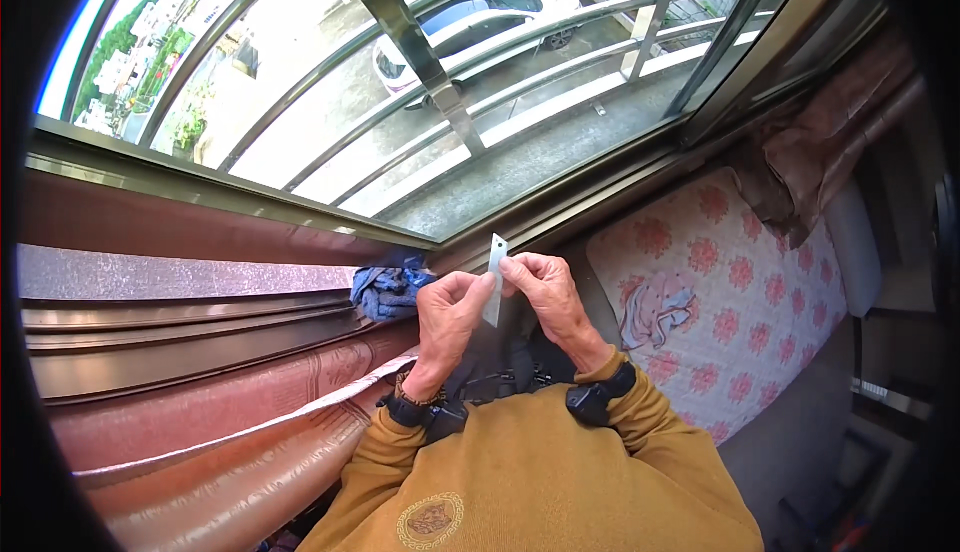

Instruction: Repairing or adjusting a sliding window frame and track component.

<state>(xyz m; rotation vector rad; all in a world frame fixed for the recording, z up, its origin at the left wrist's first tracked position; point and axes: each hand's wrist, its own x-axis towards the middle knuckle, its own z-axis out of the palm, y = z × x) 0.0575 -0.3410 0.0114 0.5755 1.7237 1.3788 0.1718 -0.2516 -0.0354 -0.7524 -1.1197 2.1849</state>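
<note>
Between my two hands is a cutter blade (pixel 497 243), a thin flat pale-grey strip with slanted ends and a small dark hole near its upper end. It stands nearly upright in the picture. My left hand (pixel 448 317) pinches it from the left between thumb and fingers. From the right, my right hand (pixel 546 297) pinches it higher up, the thumb on its face. The fingertips behind the blade are hidden. A crumpled blue cloth (pixel 388 290) lies on the window ledge just beyond my left hand.
Ahead is a sliding window frame (pixel 560 217) with metal bars (pixel 420 47) outside; a white car (pixel 480 27) stands beyond. To the right, a flower-patterned cloth (pixel 725 302) carries a crumpled light cloth (pixel 657 309). Pinkish-brown curtain fabric (pixel 240 452) hangs at the lower left.
</note>
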